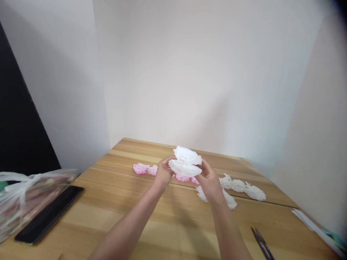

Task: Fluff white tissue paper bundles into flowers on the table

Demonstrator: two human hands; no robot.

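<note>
White tissue flower (pixel 185 162): held up between both hands, above the wooden table (pixel 162 224).
Left hand (pixel 165 172): fingers curled on the flower's left edge, forearm slanting up and inward.
Right hand (pixel 209 180): fingers and thumb pinching its right edge, forearm rising steeply, leaning inward.
Behind: pink-and-white flowers (pixel 140 168) in a row.
Right side: white tissue pieces (pixel 255 192); nearer, scissors (pixel 262 243), blades slightly apart.

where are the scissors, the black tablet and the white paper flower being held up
scissors (pixel 262 244), head view, on the blades near the pivot
black tablet (pixel 50 215), head view, middle of the dark screen
white paper flower (pixel 185 168), head view, on its lower front petals
</note>
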